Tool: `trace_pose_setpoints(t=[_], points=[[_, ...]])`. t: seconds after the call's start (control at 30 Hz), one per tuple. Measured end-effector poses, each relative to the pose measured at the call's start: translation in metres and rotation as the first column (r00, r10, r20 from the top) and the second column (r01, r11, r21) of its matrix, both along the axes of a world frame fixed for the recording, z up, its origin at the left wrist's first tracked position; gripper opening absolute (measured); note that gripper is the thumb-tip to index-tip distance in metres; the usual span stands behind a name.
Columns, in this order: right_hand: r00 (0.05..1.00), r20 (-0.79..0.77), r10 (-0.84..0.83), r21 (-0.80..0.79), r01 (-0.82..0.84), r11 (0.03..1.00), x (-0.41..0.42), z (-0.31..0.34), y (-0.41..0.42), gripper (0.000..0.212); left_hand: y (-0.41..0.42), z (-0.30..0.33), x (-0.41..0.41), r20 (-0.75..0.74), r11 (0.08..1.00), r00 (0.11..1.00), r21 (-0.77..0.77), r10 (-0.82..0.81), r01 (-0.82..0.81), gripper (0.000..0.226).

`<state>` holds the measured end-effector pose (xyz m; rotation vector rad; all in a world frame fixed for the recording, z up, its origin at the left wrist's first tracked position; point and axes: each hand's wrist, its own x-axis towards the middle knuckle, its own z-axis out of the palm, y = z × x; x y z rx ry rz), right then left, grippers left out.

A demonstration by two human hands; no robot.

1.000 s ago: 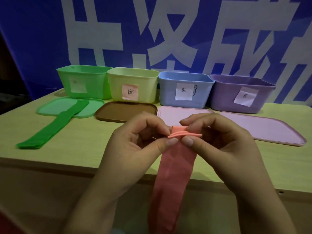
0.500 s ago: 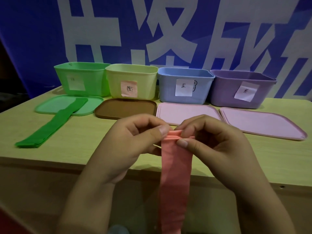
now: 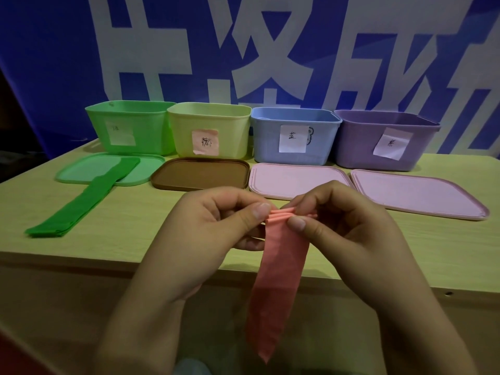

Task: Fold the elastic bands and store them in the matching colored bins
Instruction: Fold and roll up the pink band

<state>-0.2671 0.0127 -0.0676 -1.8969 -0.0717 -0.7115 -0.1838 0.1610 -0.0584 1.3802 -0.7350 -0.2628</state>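
A pink elastic band (image 3: pixel 278 269) hangs over the table's front edge, its top gathered into several stacked folds. My left hand (image 3: pixel 216 228) pinches those folds from the left with thumb and fingers. From the right, my right hand (image 3: pixel 343 231) pinches the same folds. A green elastic band (image 3: pixel 81 204) lies flat on the table at the left, its far end on the green lid (image 3: pixel 81 171). Four open bins stand in a row at the back: green bin (image 3: pixel 130 125), yellow bin with a pink label (image 3: pixel 208 128), blue bin (image 3: pixel 295 133), purple bin (image 3: pixel 387 139).
In front of the bins lie a brown lid (image 3: pixel 200 173) and two pink lids (image 3: pixel 297 180), (image 3: pixel 416 193). The wooden table (image 3: pixel 108 239) ends just under my hands. A blue banner with white characters (image 3: pixel 243 50) hangs behind the bins.
Both hands kept gathering the pink band, adding folds at its top, so the hanging tail has grown shorter. The green band has not moved.
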Motion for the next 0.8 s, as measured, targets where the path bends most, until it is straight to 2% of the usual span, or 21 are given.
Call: trace_pose_setpoints(t=[0.17, 0.37, 0.43, 0.5, 0.57, 0.63, 0.7, 0.8], points=[[1.0, -0.002, -0.003, -0.004, 0.003, 1.0, -0.002, 0.002, 0.002, 0.014, 0.001, 0.0, 0.0, -0.018, 1.0, 1.0, -0.002, -0.003, 0.003, 0.016], [1.0, 0.011, -0.014, -0.016, 0.015, 1.0, 0.0, -0.001, 0.0, 0.008, 0.005, 0.001, 0.001, 0.051, 0.999, 0.998, 0.041, -0.028, 0.026, 0.012], [1.0, 0.02, -0.023, -0.026, 0.023, 0.999, 0.0, -0.001, 0.0, 0.008, 0.007, 0.001, 0.001, 0.117, 0.997, 0.992, 0.075, -0.045, 0.037, 0.007], [0.999, 0.028, -0.036, -0.048, 0.037, 0.998, 0.001, -0.003, 0.0, 0.007, 0.009, 0.002, 0.0, 0.187, 0.993, 0.981, 0.111, -0.06, 0.039, 0.011], [0.998, 0.052, -0.047, -0.077, 0.051, 0.996, 0.002, -0.004, 0.0, 0.006, 0.01, 0.002, -0.001, 0.285, 0.986, 0.958, 0.165, -0.039, -0.009, 0.02], [0.996, 0.08, -0.048, -0.088, 0.055, 0.995, 0.003, -0.005, 0.001, 0.006, 0.009, 0.003, -0.003, 0.392, 0.979, 0.92, 0.191, -0.009, -0.072, 0.02], [0.993, 0.108, -0.041, -0.086, 0.05, 0.995, 0.001, -0.004, 0.002, 0.008, 0.007, 0.002, -0.004, 0.477, 0.978, 0.877, 0.155, 0.051, -0.141, 0.015], [0.987, 0.155, -0.033, -0.104, 0.049, 0.993, -0.001, -0.002, 0.002, 0.01, 0.007, 0.001, -0.003, 0.497, 0.98, 0.86, 0.084, 0.115, -0.179, 0.019]])
